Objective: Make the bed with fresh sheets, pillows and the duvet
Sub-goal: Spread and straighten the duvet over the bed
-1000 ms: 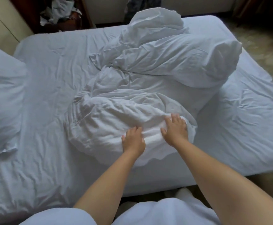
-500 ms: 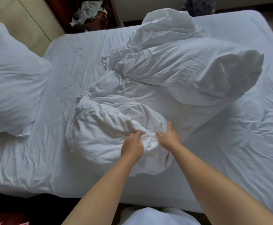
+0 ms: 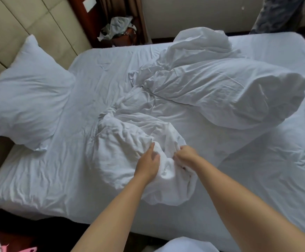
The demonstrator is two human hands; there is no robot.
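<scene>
Both hands have dug deeper into the crumpled white duvet (image 3: 129,151) since a moment ago: the left hand (image 3: 148,165) pinches a fold, the right hand (image 3: 185,156) grips bunched fabric just beside it. That bundle lies mid-bed on the wrinkled white fitted sheet (image 3: 44,179). Farther left, a plump white pillow (image 3: 26,99) leans against the beige padded headboard (image 3: 21,24).

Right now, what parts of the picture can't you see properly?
All in the head view:
- Right hand: its fingers are buried in the crumpled white duvet, so the grip is hidden.
- Person in dark patterned clothing beyond the bed: cut off by the top edge.
- Pink thing on the floor: cut off at the bottom-left corner.
- Brown bag holding white cloth: too blurred to identify.
</scene>
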